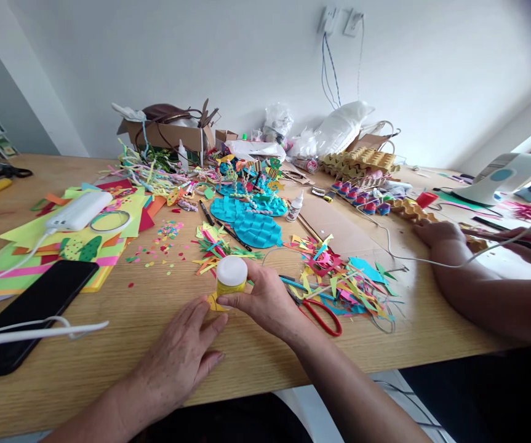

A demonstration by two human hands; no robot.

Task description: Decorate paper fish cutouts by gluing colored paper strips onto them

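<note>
On my feed, the fingers (pixel 242 300) of the right hand (pixel 267 301) are curling round a small yellow bottle (pixel 226 286) with a white cap (pixel 231 269). They are gripping it low on its body and holding it upright near the front edge of the surface (pixel 122 375). The left hand (pixel 179 357) is lying nearly flat and holding nothing. Its fingers (pixel 207 326) are reaching close together toward the bottle, and the tips are pressing on a yellow paper piece (pixel 211 303) that is lying at the bottle's foot, touching it.

Just right of the right hand, red-handled scissors (pixel 323 315) are lying at the edge of a heap of coloured paper scraps (pixel 343 283). Off to the left, a black phone (pixel 34 311) is lying flat with a white cable (pixel 39 333) crossing over it. Farther back, a white power bank (pixel 79 211) is resting on sheets of coloured paper (pixel 25 264). Blue scaled paper shapes (pixel 256 229) are lying mid-surface, with a small white glue bottle (pixel 295 206) just beside them.

At the right, another person's hand (pixel 435 234) is resting on the surface, with a thin white cord (pixel 431 261) running past the wrist. Along the wall, a cardboard box (pixel 168 134) and egg cartons (pixel 362 161) are standing among bags and clutter.
</note>
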